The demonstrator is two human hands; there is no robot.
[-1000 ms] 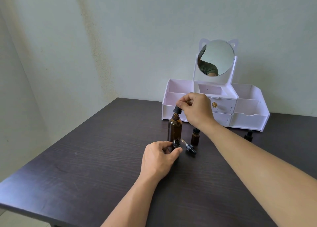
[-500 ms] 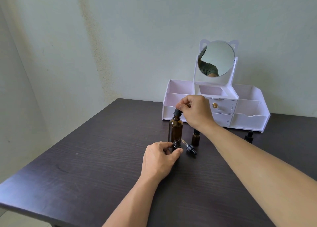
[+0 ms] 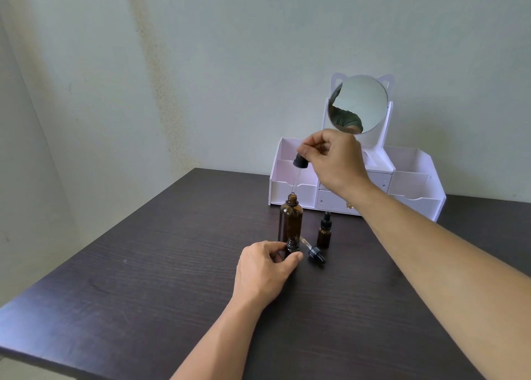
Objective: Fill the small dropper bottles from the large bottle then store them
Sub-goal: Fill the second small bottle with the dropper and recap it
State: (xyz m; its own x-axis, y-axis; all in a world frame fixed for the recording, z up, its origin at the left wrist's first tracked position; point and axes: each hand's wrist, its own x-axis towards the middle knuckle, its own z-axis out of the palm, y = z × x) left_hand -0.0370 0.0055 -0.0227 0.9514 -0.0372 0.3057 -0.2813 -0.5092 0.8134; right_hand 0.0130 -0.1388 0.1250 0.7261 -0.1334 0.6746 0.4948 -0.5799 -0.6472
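- While the frame is mostly wall, the dark worktop (image 3: 143, 293) fills the lower half and carries everything.
- White organiser (image 3: 413, 184) with a round mirror (image 3: 360, 103) sits right of centre at the back edge; compartments look bare, so storing isn't started, I'd judge.
- Large bottle (image 3: 290, 221), amber, stands upright and uncapped at centre frame, just in front of the organiser.
- Right hand (image 3: 336, 161), centre frame, is pinched on the black bulb of the long dropper (image 3: 298, 168); its clear pipette tip hangs at the large bottle's mouth.
- Left hand (image 3: 265, 270), lower centre, is clamped around the open small bottle (image 3: 292, 246), touching the large bottle's base.
- Capped small bottle (image 3: 324, 231) stands just right of those. Can't tell if a third sits further right, hidden by the forearm.
- Loose small dropper cap (image 3: 314, 253) lies on its side beside the left hand.
- Handling: all of it looks like glass, so light, stiff, breakable, smooth. Grip bottles round the body, droppers by the rubber bulb only; the thin pipette would snap on side load.
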